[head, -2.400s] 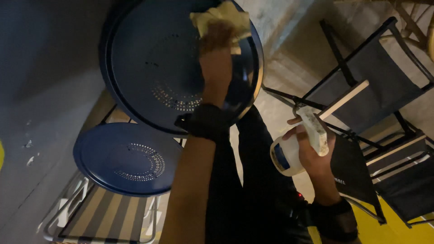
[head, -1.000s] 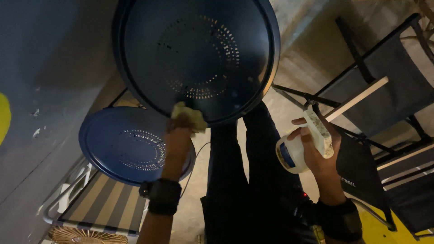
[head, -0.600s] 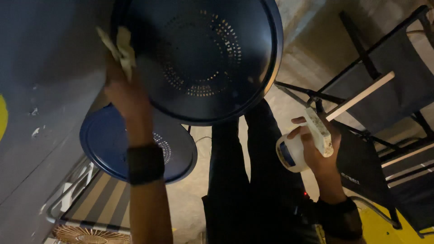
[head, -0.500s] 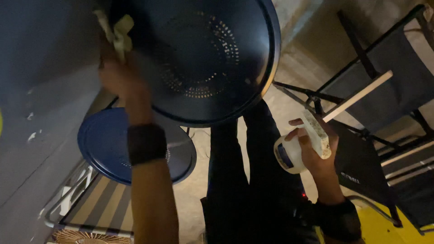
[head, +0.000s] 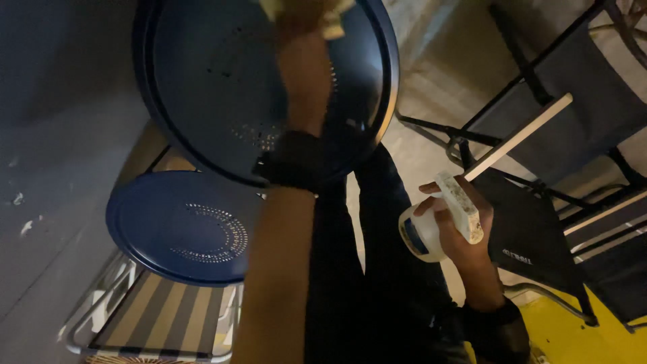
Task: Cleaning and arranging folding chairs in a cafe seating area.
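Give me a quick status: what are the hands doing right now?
Left hand presses a yellow cloth on the round blue tabletop. Right hand holds a white spray bottle. Nothing in the way.

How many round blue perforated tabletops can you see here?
2. The large blue tabletop fills the upper middle, where the left hand presses a yellow cloth on it. The smaller blue tabletop sits lower left. Others may lie out of frame.

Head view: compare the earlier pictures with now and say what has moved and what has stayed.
The left hand swept the yellow cloth from the large blue round tabletop's left rim to its top. The right hand keeps its grip on the white spray bottle.
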